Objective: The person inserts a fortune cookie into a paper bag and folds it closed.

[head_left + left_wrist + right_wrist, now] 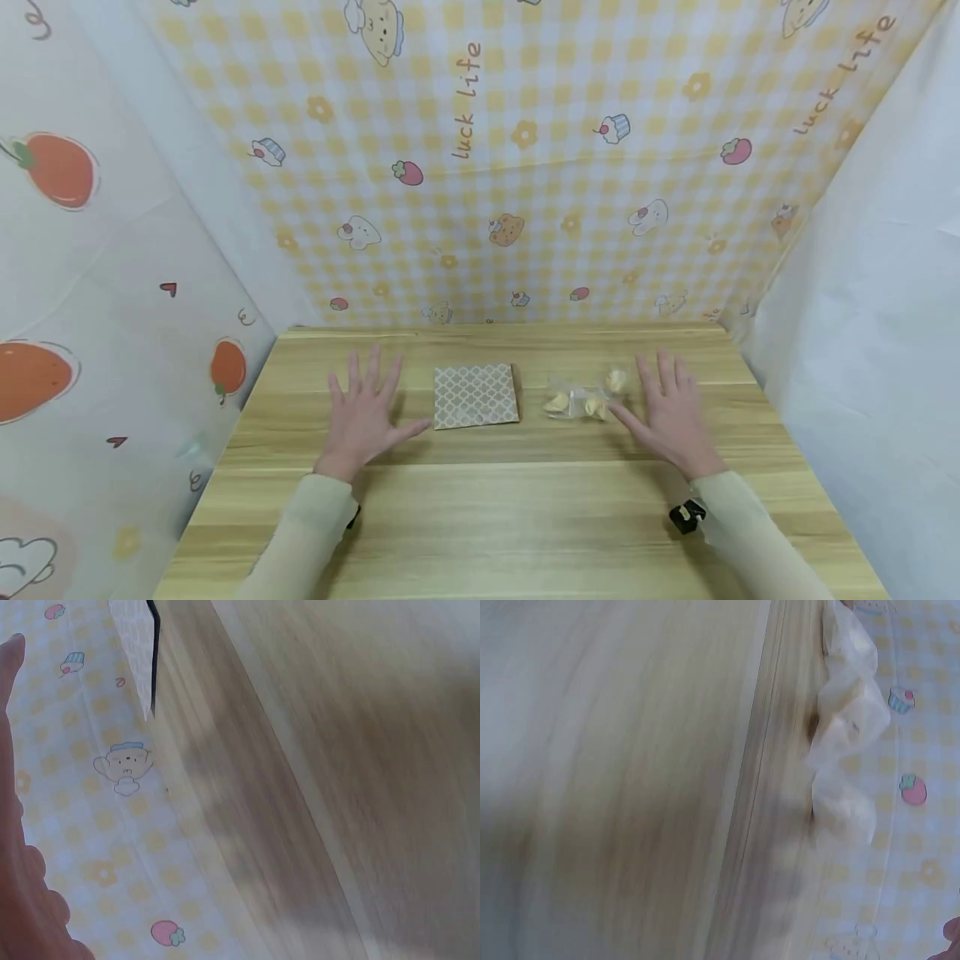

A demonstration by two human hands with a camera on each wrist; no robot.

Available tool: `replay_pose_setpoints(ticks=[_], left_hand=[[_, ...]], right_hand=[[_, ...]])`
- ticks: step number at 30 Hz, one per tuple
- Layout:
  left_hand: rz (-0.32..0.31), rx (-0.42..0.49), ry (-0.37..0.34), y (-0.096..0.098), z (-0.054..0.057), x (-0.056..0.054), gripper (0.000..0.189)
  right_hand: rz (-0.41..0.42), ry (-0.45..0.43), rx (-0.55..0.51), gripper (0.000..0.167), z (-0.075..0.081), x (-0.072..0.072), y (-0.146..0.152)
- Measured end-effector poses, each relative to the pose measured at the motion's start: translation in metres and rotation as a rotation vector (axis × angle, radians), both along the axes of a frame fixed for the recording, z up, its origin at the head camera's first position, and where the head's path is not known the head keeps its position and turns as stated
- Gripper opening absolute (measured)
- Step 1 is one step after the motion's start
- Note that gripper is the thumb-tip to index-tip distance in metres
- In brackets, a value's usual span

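With its fingers spread straight, my left hand (pixel 362 425) is over the table, its thumb tip close to the left edge of a flat box-like packet (pixel 476 397) with a grey-and-white lattice pattern. A brown side shows at the packet's right edge; its corner hangs at the top of the left wrist view. Also spread, my right hand (pixel 672 421) is beside several small pale-yellow folded pieces in clear wrappers (pixel 557 403). Its thumb reaches the nearest wrapped piece (pixel 596 406); whether they touch I cannot tell. In the right wrist view the wrapped pieces (pixel 851 724) look blurred and whitish.
The wood-grain table (pixel 517 517) ends at a yellow checked cloth wall (pixel 525 192) at the back. White sheets hang on both sides, the left one (pixel 135 275) printed with fruit. A small black device (pixel 687 516) is strapped at my right wrist.
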State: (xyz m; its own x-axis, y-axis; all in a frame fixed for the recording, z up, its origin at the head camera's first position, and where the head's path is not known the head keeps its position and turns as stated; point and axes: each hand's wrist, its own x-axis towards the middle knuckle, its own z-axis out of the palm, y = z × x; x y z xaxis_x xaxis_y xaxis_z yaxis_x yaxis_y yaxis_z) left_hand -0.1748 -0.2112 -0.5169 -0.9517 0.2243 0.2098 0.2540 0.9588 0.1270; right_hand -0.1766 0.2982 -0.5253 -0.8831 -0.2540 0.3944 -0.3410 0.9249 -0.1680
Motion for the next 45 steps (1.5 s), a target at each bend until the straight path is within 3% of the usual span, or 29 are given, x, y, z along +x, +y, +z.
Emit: replay_pose_setpoints(ticks=[12, 24, 32, 41, 45], left_hand=[[-0.066, 0.027, -0.134, 0.038, 0.0, -0.005, 0.116], [-0.152, 0.004, -0.16, 0.079, -0.005, -0.01, 0.109], [-0.194, 0.021, -0.184, 0.089, -0.01, -0.007, 0.101], [-0.221, -0.011, -0.202, 0.098, -0.008, -0.01, 0.1], [-0.252, -0.03, -0.186, 0.103, -0.006, -0.014, 0.09]], right_hand=[[0.182, -0.112, 0.036, 0.082, 0.003, -0.025, -0.07], [0.365, -0.156, 0.126, 0.062, -0.012, -0.044, -0.138], [0.37, -0.242, 0.163, 0.047, -0.022, -0.049, -0.153], [0.317, -0.262, 0.228, 0.045, -0.024, -0.048, -0.157], [0.309, -0.255, 0.266, 0.044, -0.026, -0.049, -0.159]])
